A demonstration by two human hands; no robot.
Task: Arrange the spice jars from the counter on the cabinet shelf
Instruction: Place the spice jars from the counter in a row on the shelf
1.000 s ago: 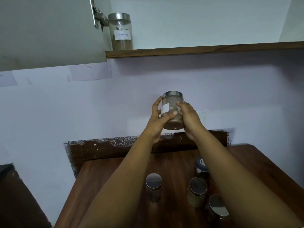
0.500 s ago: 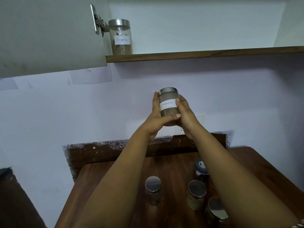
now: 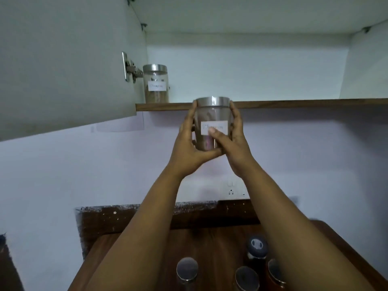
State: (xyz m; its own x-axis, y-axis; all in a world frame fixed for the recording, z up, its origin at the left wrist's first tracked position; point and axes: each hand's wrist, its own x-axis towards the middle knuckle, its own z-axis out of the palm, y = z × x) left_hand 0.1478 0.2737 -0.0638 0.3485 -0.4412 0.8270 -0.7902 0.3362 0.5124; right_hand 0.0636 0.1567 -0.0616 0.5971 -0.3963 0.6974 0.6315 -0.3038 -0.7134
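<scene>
Both hands hold up a clear spice jar (image 3: pixel 212 116) with a steel lid and a white label. My left hand (image 3: pixel 189 143) cups its left side and bottom; my right hand (image 3: pixel 233 139) grips the right side, thumb on the label. The jar's lid is level with the front edge of the cabinet shelf (image 3: pixel 294 103). One labelled jar (image 3: pixel 155 85) stands at the shelf's far left. Several steel-lidded jars (image 3: pixel 186 269) remain on the wooden counter (image 3: pixel 212 240) below, partly hidden by my forearms.
The open cabinet door (image 3: pixel 63 66) hangs at the left with its hinge (image 3: pixel 131 69) beside the shelved jar. A dark-lidded jar (image 3: pixel 256 246) stands among the counter jars. A wall socket (image 3: pixel 232 191) sits below the hands.
Both hands have lifted the jar upward from mid-wall height to the shelf's front edge. My view has tilted up, showing the cabinet's inside.
</scene>
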